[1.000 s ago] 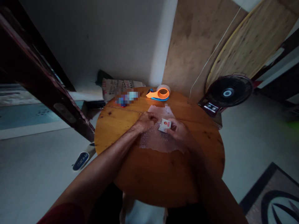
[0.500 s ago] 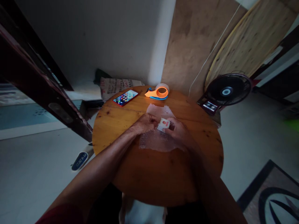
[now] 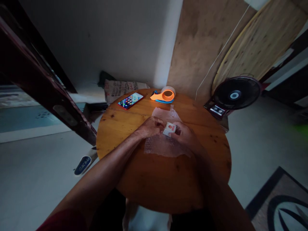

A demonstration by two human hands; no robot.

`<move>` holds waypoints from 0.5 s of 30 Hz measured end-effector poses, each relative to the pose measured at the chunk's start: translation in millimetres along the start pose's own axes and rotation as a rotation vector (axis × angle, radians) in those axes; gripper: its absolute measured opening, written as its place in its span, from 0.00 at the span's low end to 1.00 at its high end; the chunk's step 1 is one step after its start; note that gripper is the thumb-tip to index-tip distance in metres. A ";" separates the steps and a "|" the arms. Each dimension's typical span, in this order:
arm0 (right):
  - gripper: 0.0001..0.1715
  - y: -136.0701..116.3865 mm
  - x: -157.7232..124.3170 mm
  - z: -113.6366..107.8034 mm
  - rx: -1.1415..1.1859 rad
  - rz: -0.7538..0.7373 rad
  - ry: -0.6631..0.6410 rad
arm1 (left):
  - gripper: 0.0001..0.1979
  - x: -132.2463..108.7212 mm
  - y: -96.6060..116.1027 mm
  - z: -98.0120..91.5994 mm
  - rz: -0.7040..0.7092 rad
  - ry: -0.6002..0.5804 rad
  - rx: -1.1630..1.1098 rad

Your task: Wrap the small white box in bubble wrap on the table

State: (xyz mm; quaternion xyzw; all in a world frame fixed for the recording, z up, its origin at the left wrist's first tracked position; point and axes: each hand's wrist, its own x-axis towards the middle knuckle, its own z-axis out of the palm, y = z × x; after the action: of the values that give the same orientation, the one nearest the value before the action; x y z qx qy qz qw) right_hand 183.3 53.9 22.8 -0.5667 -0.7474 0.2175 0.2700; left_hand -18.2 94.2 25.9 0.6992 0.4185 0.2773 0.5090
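A small white box with a red mark [image 3: 169, 129] sits on a sheet of bubble wrap [image 3: 163, 146] in the middle of a round wooden table [image 3: 134, 186]. My right hand [image 3: 184, 136] has its fingers closed on the box's right side. Left of the box, my left hand [image 3: 150, 126] is curled, pinching the bubble wrap's edge next to it. The two hands nearly touch around the box.
An orange tape dispenser [image 3: 163, 95] and a lit phone [image 3: 130, 100] lie at the table's far edge. A black fan [image 3: 234, 93] stands on the floor at the right, near leaning wooden boards. A dark wooden beam [image 3: 48, 93] slants at the left. A rug [image 3: 281, 202] lies lower right.
Both hands stay on the box and wrap, shifting only slightly closer together. The view itself wobbled a little.
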 end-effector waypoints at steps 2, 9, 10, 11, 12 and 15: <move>0.15 -0.2 -0.2 0.2 -0.003 -0.009 0.010 | 0.08 2.1 -0.5 0.2 -0.041 0.041 0.001; 0.15 -2.0 1.6 -2.0 -0.079 -0.033 -0.006 | 0.19 8.0 -5.2 4.4 -0.004 0.194 0.078; 0.15 -2.1 1.8 -2.1 -0.092 -0.031 -0.003 | 0.19 8.1 -5.7 5.3 0.025 0.173 0.087; 0.15 -2.0 1.9 -2.0 -0.101 -0.028 0.000 | 0.18 8.0 -6.1 6.2 0.055 0.147 0.088; 0.15 -1.8 1.9 -1.8 -0.106 -0.025 0.001 | 0.17 7.9 -6.4 7.0 0.083 0.116 0.082; 0.16 -0.6 1.5 -1.2 -0.095 -0.021 0.002 | 0.19 7.7 -7.1 8.4 0.153 0.047 0.047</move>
State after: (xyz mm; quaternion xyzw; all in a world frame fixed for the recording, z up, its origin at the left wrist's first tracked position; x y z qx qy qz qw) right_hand 183.3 55.2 24.3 -0.5712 -0.7626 0.1785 0.2456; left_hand -9.7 97.8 16.1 0.7342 0.3818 0.3218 0.4600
